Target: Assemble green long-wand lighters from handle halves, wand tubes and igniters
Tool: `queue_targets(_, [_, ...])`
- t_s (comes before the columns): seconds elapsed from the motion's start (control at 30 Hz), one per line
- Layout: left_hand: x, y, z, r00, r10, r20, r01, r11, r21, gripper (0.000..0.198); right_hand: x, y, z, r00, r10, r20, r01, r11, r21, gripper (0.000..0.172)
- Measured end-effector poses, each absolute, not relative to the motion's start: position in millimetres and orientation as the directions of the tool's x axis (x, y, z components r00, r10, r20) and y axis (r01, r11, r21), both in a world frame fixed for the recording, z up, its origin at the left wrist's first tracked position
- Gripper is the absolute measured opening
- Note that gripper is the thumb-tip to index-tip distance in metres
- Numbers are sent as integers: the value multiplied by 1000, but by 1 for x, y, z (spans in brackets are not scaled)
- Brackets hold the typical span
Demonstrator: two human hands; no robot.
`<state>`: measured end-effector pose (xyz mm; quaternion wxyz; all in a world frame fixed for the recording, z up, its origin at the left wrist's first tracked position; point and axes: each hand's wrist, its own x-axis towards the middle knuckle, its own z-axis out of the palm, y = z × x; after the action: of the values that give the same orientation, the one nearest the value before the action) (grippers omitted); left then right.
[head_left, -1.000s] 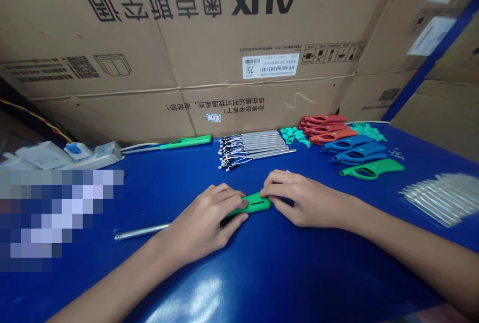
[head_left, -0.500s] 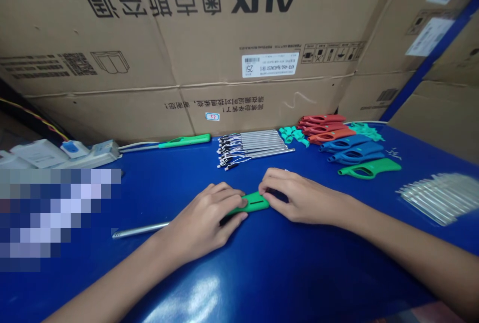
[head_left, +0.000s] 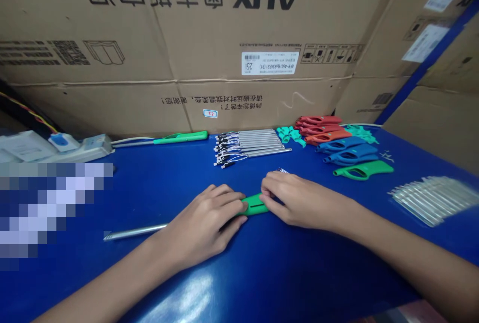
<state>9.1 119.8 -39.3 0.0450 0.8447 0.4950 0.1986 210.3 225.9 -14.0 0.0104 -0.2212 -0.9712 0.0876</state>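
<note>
My left hand (head_left: 213,218) is wrapped round a green handle (head_left: 256,205) with a dark slot in its upper face. From under my left wrist a silver tube (head_left: 136,232) sticks out to the left, low over the blue table (head_left: 157,273). The fingers of my right hand (head_left: 286,195) are pinched at the handle's right end. Small thin tips, perhaps wires, show just above my right fingers; what exactly those fingers grip is hidden.
Behind my hands lie silver tubes with wires (head_left: 262,143), teal parts (head_left: 290,135), and red, blue and green handles (head_left: 362,169). Clear-wrapped sticks (head_left: 430,198) lie right, a green lighter (head_left: 181,137) and power strip (head_left: 95,147) left. Cardboard (head_left: 209,63) stands behind.
The camera view has shifted slightly. Both hands keep nearly the same hold on the green handle, and the thin tips above my right hand show more.
</note>
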Motion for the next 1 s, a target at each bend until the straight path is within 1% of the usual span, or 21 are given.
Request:
queue_targets(0.13, [8, 120, -40, 445, 843, 301, 812, -522, 261, 18, 203, 224, -17, -905, 424, -33, 426, 900, -96, 24])
queue_targets(0.3, [9, 120, -39, 446, 847, 289, 805, -520, 285, 17, 205, 227, -14, -910, 414, -12, 413, 905, -104, 36])
queue_targets(0.37, [9, 119, -38, 441, 851, 286, 807, -515, 288, 16, 209, 229, -10, -903, 429, 17, 421, 893, -158, 32])
queue_targets(0.47, [9, 120, -38, 438, 854, 281, 807, -511, 295, 16, 215, 233, -5, -894, 444, 56, 409, 861, -302, 13])
queue_targets(0.5, [9, 120, -38, 439, 853, 280, 805, -513, 299, 16, 217, 234, -5, -903, 425, 60, 383, 860, -336, 7])
queue_targets(0.57, [9, 120, -39, 443, 851, 283, 800, -517, 303, 16, 218, 235, -6, -924, 377, 55, 334, 870, -363, 5])
queue_targets(0.63, [8, 121, -39, 445, 849, 286, 798, -520, 304, 17, 218, 235, -8, -935, 353, 35, 318, 879, -356, 8])
queue_targets(0.8, [8, 120, -38, 446, 848, 286, 797, -522, 305, 15, 219, 234, -9, -934, 357, -5, 342, 888, -308, 13])
queue_targets(0.87, [9, 120, -38, 448, 849, 280, 797, -521, 306, 16, 218, 232, -8, -933, 359, -18, 351, 897, -268, 14])
queue_targets(1.0, [9, 121, -39, 447, 849, 282, 798, -521, 304, 17, 215, 226, -7, -924, 380, -45, 383, 913, -141, 17])
